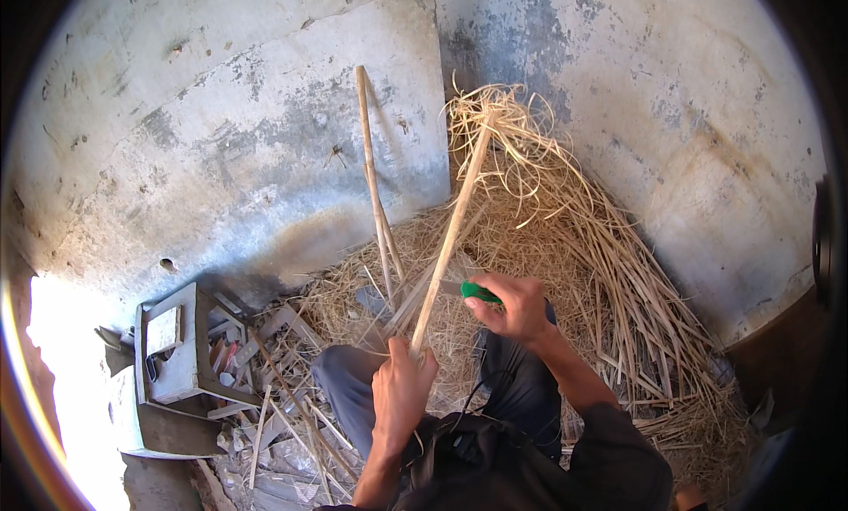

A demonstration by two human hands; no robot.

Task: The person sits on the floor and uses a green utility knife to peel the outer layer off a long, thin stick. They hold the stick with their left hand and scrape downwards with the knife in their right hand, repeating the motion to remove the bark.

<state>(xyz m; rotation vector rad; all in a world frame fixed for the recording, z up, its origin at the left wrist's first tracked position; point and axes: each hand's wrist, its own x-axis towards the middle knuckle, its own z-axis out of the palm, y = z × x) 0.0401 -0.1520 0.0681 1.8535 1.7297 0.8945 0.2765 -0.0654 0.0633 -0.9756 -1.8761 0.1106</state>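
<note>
While seated among shavings:
Left hand (399, 389): fingers wrapped round cane (449, 237), which rises toward 1 o'clock.
Right hand (512, 306): fingers clenched on green-handled knife (468, 290), blade against cane.
Shavings (565, 246): heaped at 2 o'clock.

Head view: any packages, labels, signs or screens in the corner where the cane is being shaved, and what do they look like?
None show: no package, label, sign or screen.
The left hand grips a pale cane stick.
The right hand holds a green-handled knife against it.

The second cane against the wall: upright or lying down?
Near upright: the spare cane leans against the concrete wall, its foot in the shavings pile.
</note>
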